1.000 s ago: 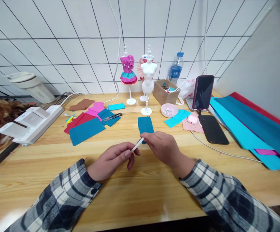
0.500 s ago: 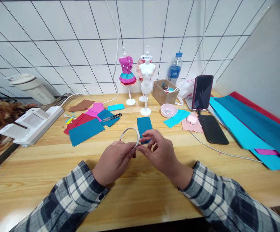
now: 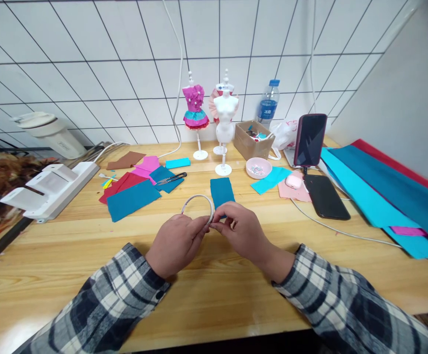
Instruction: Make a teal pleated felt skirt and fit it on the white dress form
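Note:
My left hand (image 3: 179,243) is closed, thumb and fingers gripping a thin white ring, which looks like a narrow roll of tape (image 3: 198,196). The ring stands up above the hand, and its lower part is hidden by the fingers. At the ring's right edge, the thumb and index finger of my right hand (image 3: 241,233) pinch together; how much of the tape lies between them is too small to see. Just beyond the right fingertips lies a dark teal cloth piece (image 3: 222,191) on the wooden table (image 3: 214,305).
Behind stand a bare white dress form (image 3: 224,110) and a dressed one (image 3: 195,108). A cardboard box (image 3: 253,142), a pink bead bowl (image 3: 259,168) and phones sit to the right. Thread snips (image 3: 171,179) lie on cloth scraps (image 3: 135,199) at left. Larger fabric (image 3: 380,196) covers the right side.
My right index finger has bent down towards the thumb, closing into a pinch at the ring's edge. My left hand keeps its grip on the roll of tape.

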`<state>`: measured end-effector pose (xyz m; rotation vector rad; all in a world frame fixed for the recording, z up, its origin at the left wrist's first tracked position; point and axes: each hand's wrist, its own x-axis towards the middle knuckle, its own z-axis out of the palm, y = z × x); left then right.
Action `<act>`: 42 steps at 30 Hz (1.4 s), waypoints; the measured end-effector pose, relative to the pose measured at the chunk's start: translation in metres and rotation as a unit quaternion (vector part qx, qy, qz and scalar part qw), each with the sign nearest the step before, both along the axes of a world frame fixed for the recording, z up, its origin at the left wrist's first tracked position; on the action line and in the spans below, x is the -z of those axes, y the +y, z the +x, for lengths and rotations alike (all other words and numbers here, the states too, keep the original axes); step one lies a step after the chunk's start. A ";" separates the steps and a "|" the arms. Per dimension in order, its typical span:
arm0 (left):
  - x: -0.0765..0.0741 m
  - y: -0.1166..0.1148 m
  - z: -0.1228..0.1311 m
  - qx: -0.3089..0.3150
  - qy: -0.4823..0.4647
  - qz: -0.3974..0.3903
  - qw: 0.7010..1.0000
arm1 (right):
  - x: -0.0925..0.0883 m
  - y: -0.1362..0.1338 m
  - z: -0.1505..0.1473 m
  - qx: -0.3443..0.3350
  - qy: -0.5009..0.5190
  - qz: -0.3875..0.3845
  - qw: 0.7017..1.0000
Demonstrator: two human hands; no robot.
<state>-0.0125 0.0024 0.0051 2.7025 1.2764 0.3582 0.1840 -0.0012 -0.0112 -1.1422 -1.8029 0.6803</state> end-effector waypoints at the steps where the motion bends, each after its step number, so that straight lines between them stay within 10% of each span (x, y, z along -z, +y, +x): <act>1: 0.000 0.000 0.001 -0.006 -0.002 0.001 1.000 | 0.001 0.000 0.000 0.007 0.014 -0.002 1.000; 14: -0.005 -0.002 0.005 -0.020 -0.001 0.017 1.000 | 0.002 -0.002 -0.002 0.042 0.024 0.028 0.998; 27: -0.009 -0.004 0.004 -0.055 -0.039 0.041 0.997 | -0.006 -0.010 -0.001 -0.024 -0.188 0.130 0.973; 34: -0.008 0.002 0.004 -0.159 -0.262 -0.146 0.941 | -0.005 -0.014 0.001 -0.054 -0.211 0.260 0.941; 37: -0.007 0.032 -0.031 -0.236 -0.259 -0.022 0.936 | -0.011 -0.012 0.005 -0.059 -0.111 0.171 0.977; 42: 0.007 0.081 -0.094 -0.099 0.032 0.058 0.993 | -0.013 0.004 0.014 -0.086 0.026 -0.113 0.990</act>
